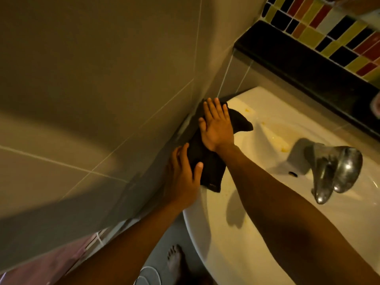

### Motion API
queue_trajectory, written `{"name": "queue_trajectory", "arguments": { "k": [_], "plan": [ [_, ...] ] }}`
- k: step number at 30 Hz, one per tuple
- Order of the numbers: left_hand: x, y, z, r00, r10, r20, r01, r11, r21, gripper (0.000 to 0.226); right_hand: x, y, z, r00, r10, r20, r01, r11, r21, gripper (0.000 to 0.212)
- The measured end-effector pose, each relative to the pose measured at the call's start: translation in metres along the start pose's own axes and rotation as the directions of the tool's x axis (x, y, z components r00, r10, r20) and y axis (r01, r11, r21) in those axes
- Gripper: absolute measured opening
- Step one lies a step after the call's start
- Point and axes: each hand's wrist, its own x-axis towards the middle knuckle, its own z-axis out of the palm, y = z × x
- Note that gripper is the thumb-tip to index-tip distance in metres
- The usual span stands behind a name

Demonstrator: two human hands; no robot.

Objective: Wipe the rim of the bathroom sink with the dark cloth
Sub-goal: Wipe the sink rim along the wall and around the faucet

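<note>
The dark cloth [207, 163] lies spread along the left rim of the white bathroom sink [218, 233], close against the tiled wall. My right hand [216, 126] presses flat on the cloth's far part, fingers stretched toward the back corner. My left hand [183, 177] holds the cloth's near part, thumb on top of it and fingers along the rim's outer edge. A loose corner of the cloth sticks out to the right over the sink.
A chrome faucet [333, 171] stands at the right of the sink. Yellowish stains [283, 149] mark the basin. A black ledge [308, 68] and coloured mosaic tiles [333, 27] run behind. Grey wall tiles [92, 99] stand at left. A bare foot [174, 262] is on the floor below.
</note>
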Motion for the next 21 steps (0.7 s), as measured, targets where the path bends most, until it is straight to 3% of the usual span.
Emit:
{"name": "queue_trajectory", "arguments": {
  "k": [3,7,11,16,19,21],
  "plan": [
    [0.024,0.006,0.012,0.995,0.077,0.059,-0.083,0.992,0.098,0.067,0.016,0.024,-0.010,1.000,-0.015,-0.025,0.015,1.000,-0.011,0.057],
    [0.051,0.013,0.027,0.987,0.139,0.086,-0.155,0.966,0.207,0.073,0.030,0.084,-0.031,0.994,0.092,-0.059,-0.097,0.991,-0.088,0.056],
    [0.056,0.004,0.032,0.983,0.180,0.043,-0.185,0.963,0.196,0.070,0.024,0.143,-0.054,0.992,0.105,-0.065,-0.115,0.980,-0.161,0.057],
    [0.065,0.005,0.037,0.978,0.147,0.150,-0.195,0.897,0.396,0.073,0.019,0.109,-0.042,0.933,0.303,-0.193,-0.300,0.953,0.043,0.057],
    [0.064,0.007,0.037,0.975,0.146,0.166,-0.205,0.878,0.432,0.075,0.008,0.081,-0.025,0.992,0.103,-0.073,-0.109,0.992,-0.069,0.061],
    [0.064,0.007,0.036,0.975,0.156,0.159,-0.211,0.879,0.428,0.078,0.008,0.085,-0.024,0.999,0.046,-0.015,-0.047,0.990,-0.133,0.064]
  ]
}}
